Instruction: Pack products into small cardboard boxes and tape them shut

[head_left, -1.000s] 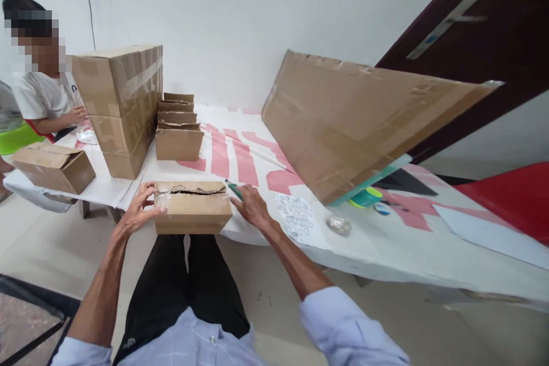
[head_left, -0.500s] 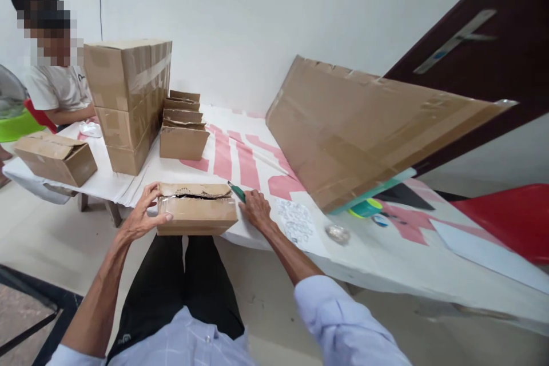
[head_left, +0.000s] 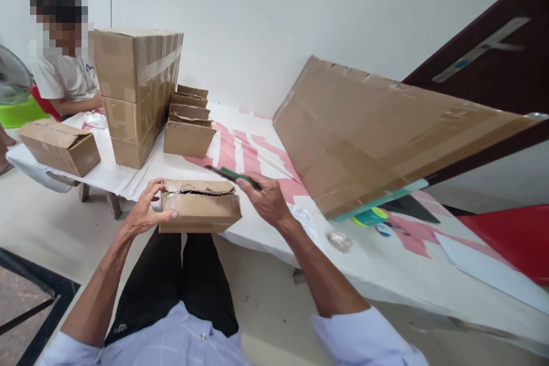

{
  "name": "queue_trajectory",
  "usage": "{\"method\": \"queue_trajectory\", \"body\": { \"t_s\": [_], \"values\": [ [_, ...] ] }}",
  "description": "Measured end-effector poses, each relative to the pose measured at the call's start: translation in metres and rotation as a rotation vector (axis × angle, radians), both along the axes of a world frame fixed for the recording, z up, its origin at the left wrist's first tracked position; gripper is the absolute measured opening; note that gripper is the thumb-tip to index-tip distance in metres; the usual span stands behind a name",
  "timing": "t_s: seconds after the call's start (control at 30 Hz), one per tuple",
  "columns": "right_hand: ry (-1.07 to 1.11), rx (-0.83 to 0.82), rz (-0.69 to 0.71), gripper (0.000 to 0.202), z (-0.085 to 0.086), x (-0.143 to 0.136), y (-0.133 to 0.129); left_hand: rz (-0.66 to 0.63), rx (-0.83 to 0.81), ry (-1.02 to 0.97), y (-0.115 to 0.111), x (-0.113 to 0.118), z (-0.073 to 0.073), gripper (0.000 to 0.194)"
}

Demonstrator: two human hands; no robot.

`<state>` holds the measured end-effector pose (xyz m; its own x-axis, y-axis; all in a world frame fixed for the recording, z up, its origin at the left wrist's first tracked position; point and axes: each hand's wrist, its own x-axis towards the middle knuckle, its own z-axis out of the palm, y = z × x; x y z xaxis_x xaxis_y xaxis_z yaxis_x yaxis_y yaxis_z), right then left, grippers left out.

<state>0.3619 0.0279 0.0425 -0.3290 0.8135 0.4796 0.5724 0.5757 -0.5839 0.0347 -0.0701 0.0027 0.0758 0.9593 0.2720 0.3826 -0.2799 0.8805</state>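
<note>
A small cardboard box [head_left: 201, 211] sits at the table's near edge, its top flaps slightly parted along a dark, ragged gap. My left hand [head_left: 148, 209] grips the box's left end, fingers behind the upper corner and thumb on the front face. Above the box's right end, my right hand [head_left: 263, 197] is closed round a green-handled cutter [head_left: 235, 176]. The cutter's dark tip points left over the back of the box, and the tool appears raised off the cardboard.
Stacked taped boxes [head_left: 141, 97] stand at the left, beside opened boxes [head_left: 190, 138] and a single box [head_left: 60, 146]. A person [head_left: 64, 80] sits beyond. A large cardboard panel [head_left: 386, 143] leans at right, near a teal tape roll [head_left: 369, 217] and a clear bundle [head_left: 339, 241].
My right hand has lifted from beside the box's right end, and the cutter now reaches left above the box. My left hand keeps its hold. The view has shifted slightly.
</note>
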Motion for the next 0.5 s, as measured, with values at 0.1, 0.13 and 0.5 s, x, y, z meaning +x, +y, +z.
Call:
{"method": "queue_trajectory", "body": {
  "t_s": [0.1,0.13,0.5],
  "values": [
    [-0.117,0.062,0.220,0.036,0.036,-0.031,-0.022,0.008,0.002,-0.010,0.000,0.001,-0.002,0.053],
    [-0.166,0.079,0.255,0.035,0.043,-0.039,-0.027,0.011,0.005,-0.013,-0.001,0.002,-0.003,0.053],
    [-0.472,0.196,0.299,0.036,0.054,-0.065,-0.019,-0.010,0.031,-0.028,-0.006,0.005,0.001,0.049]
  ]
}}
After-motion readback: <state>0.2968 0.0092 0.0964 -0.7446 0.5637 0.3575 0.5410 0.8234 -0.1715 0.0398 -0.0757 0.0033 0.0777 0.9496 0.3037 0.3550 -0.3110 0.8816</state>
